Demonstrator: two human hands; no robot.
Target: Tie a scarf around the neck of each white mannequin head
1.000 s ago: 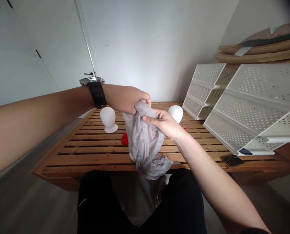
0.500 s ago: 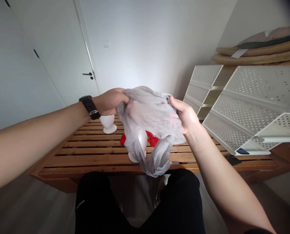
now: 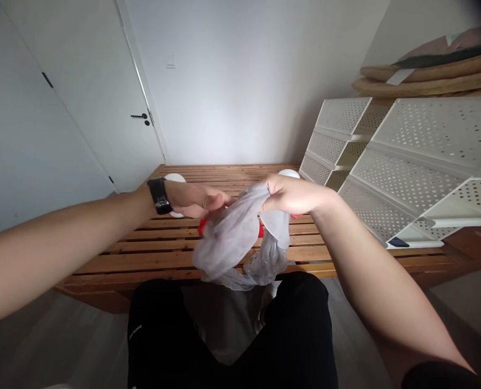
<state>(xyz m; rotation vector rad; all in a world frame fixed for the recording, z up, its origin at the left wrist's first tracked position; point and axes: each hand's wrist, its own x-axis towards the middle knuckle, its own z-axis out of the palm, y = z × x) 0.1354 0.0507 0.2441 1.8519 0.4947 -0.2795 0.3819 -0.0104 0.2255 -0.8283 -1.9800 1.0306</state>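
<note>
Head view: hands (image 3: 195,199) (image 3: 292,194) above slatted table (image 3: 143,251), door (image 3: 86,97) beyond.

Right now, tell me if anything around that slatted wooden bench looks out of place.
The white perforated rack at the right of the slatted wooden bench: its shelves slant steeply, so it looks tipped, though the head camera's angle may exaggerate this.

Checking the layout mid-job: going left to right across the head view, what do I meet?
white door, left hand, grey sheer fabric, right hand, white perforated rack
</note>
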